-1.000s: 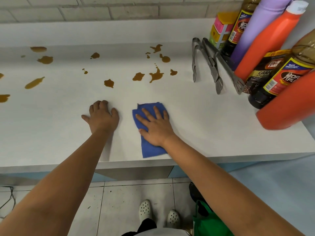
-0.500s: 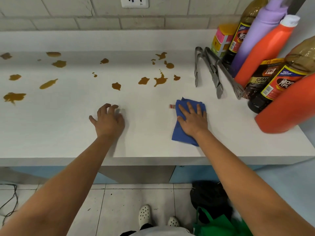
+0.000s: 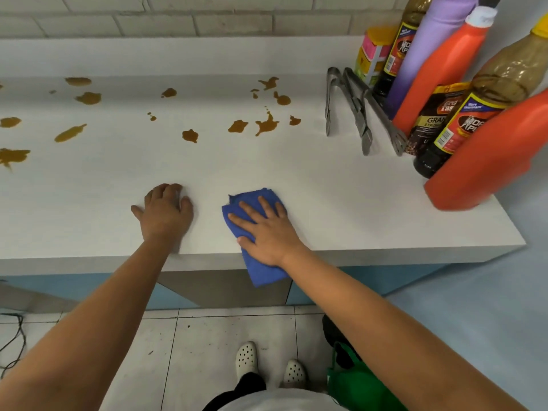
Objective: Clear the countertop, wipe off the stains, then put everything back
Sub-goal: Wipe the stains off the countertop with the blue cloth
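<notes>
A white countertop [image 3: 341, 203] is running along a wall of pale bricks [image 3: 231, 23], above a tiled floor [image 3: 207, 351]. Brown stains [image 3: 267, 124] are lying scattered over its far half, from the left edge across to the middle, as irregular amber-brown blots and drips, some round, some drawn out into streaks.

Near the front edge, the right hand [image 3: 267, 232] is lying flat with straight, spread fingers on a blue cloth [image 3: 258, 262], pressing it onto the surface. The cloth is folded into a thick pad of deep blue, its far end wrinkled under the fingertips and its near end hanging over the counter's edge. The left hand [image 3: 166, 213] is resting palm down on the bare countertop just beside it, fingers bent at the knuckles with the tips on the surface, holding nothing.

At the right end of the counter, a crowd of containers is standing together: two orange bottles [image 3: 486, 161], a lilac bottle [image 3: 427, 46], brown sauce bottles [image 3: 486, 93], a dark pouch [image 3: 430, 120] and a pink-and-yellow box [image 3: 373, 51]. Two pairs of metal tongs [image 3: 355, 108] are lying just left of them.

On the floor, white perforated clogs [image 3: 246, 358] and a green bag [image 3: 361, 384] are showing.
</notes>
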